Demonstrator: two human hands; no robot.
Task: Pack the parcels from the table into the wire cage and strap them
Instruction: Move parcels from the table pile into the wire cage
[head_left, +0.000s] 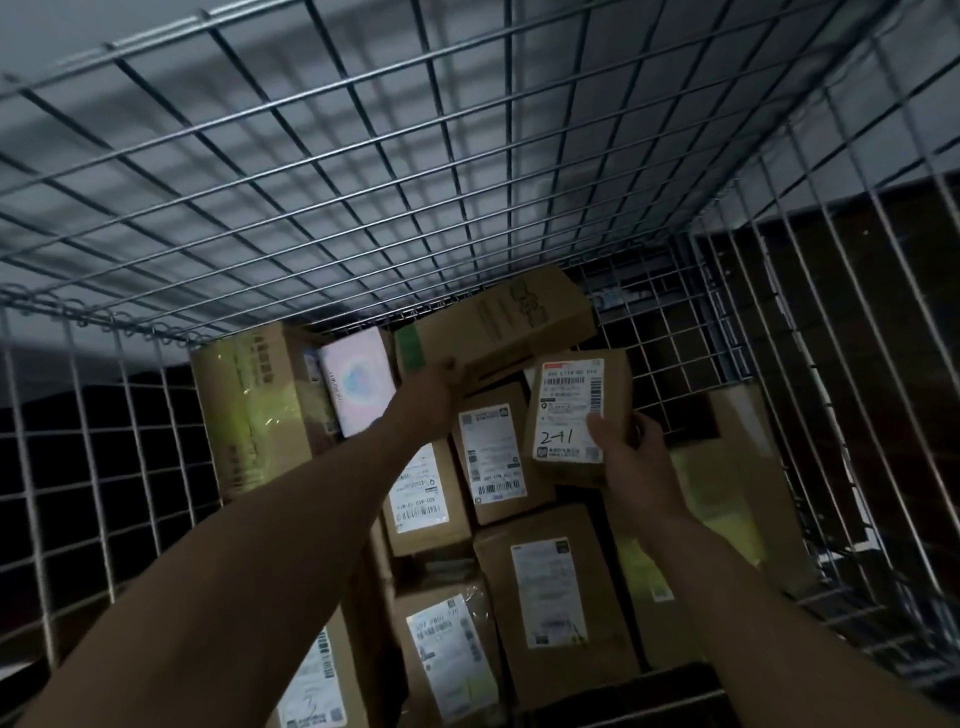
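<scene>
Wire cage (467, 171) already well stocked with labelled parcels; left hand (434, 387) grips long carton (493, 325) at the back; right hand (631, 449) pinches box marked 241 (576, 415) above the stack; placing ongoing; no strap seen; table out of view

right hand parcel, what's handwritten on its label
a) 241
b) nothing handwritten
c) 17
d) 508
a: the small box that the right hand grips has 241 written in dark pen low on its white label; the left hand grips the longer carton instead.
</scene>
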